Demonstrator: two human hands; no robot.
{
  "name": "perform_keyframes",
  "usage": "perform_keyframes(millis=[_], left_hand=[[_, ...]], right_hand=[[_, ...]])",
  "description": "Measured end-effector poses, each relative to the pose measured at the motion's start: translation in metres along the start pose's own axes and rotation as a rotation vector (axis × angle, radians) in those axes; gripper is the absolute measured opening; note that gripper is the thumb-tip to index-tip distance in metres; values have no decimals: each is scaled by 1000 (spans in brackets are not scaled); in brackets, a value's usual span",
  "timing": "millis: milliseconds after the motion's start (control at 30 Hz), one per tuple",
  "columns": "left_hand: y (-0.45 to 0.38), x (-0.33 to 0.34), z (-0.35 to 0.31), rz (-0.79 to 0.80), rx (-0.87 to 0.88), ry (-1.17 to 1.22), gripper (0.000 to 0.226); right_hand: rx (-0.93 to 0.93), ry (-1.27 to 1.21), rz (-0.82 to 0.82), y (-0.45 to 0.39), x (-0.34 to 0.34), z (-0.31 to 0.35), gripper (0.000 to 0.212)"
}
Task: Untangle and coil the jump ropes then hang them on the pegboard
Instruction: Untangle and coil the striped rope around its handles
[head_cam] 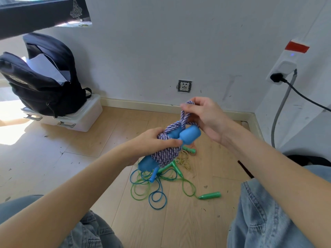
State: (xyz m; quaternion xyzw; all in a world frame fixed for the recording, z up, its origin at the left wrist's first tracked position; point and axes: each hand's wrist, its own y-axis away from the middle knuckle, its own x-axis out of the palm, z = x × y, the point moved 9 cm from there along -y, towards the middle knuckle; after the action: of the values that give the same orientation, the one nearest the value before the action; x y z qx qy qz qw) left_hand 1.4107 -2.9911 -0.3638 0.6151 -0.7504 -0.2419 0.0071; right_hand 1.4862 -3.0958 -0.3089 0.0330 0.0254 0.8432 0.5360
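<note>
Purple-white jump rope (165, 154), no lettering

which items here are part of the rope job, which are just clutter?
Job: purple-white rope with blue handles, held by left hand and right hand; green rope, blue rope tangled on floor.
Clutter: backpack, storage box, wall socket.

My left hand (152, 142) covers much of the purple rope coil (165, 154), and my right hand's fingers (189, 109) hide the loop's top end. The gold rope (184, 161) behind the coil is too fine to trace, and the picture's edges cut off my knees.
</note>
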Motion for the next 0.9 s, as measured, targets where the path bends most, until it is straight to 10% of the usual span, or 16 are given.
perform_keyframes(millis=[233,900], left_hand=[[-7,33,5,-138,-47,343,38],[-47,20,30,-165,-48,-242,41]], right_hand=[[48,3,-423,-20,-57,-32,26],[193,161,-551,-6,-79,-117,25]])
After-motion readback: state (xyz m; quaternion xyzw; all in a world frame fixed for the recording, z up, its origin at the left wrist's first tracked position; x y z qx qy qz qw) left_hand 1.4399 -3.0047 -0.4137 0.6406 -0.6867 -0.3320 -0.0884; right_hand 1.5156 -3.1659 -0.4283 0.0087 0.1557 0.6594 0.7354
